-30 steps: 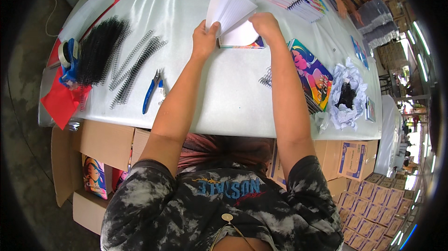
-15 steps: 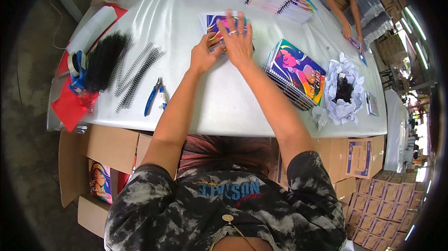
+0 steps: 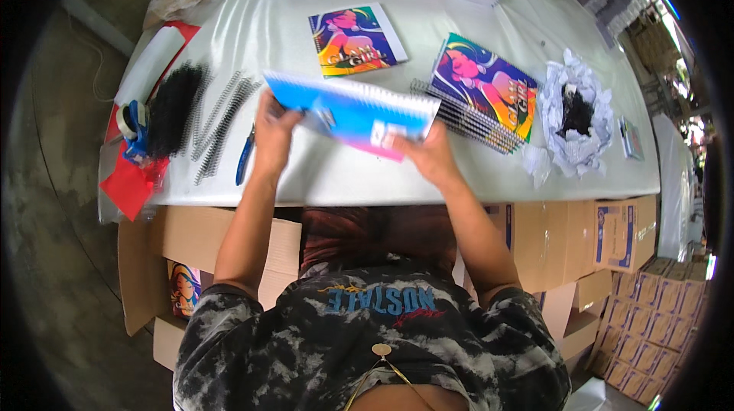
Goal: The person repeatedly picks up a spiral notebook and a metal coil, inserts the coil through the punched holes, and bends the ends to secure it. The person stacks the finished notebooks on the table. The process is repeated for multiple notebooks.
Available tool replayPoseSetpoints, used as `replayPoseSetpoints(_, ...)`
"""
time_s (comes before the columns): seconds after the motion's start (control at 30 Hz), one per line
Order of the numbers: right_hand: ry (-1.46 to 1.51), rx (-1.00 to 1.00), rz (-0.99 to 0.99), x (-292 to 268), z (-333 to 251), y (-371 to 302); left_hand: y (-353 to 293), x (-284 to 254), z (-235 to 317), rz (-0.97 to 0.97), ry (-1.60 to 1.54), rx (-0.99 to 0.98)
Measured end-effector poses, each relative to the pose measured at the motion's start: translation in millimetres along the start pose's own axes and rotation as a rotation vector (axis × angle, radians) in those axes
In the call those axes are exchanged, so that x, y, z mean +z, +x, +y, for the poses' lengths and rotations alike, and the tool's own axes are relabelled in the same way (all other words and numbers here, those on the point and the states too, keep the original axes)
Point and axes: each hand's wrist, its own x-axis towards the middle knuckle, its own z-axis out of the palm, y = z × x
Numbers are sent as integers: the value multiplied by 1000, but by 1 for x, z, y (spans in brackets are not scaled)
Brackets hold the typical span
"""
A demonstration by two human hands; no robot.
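Notebook point(image 3: 353, 114), blue-covered, spiral-bound, held tilted above worktop point(image 3: 489, 181) near front edge; left hand point(image 3: 274, 126) and right hand point(image 3: 430, 157) fingers clamped on opposite ends. Risk: slipping, pages fanning, coil snagging loose black coils point(image 3: 218, 124) toward left edge.

Both forearms are extended from the near edge toward the far side, bare below short sleeves. The left hand point(image 3: 273, 126) is closed in a grip with the fingers curled and the wrist bent slightly rightward. The right hand point(image 3: 430, 159) is likewise clamped, its thumb pressed on top.
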Motion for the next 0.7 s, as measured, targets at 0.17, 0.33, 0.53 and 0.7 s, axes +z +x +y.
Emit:
replayPoseSetpoints(0.17, 55, 66, 62, -21, 30, -39, -48, 20, -33, -125, 11, -46)
replayPoseSetpoints(0.33, -52, 121, -9, -35, 37, -46, -55, 24, -48, -184, 51, -124)
replayPoseSetpoints(0.53, 65, -81, -15, -36, -1, -23, -46, -4, -41, -331, 683, 148)
replayPoseSetpoints(0.7, -49, -132, -24, -40, 11, -21, 41, -97, -31, 376, 1777, 260)
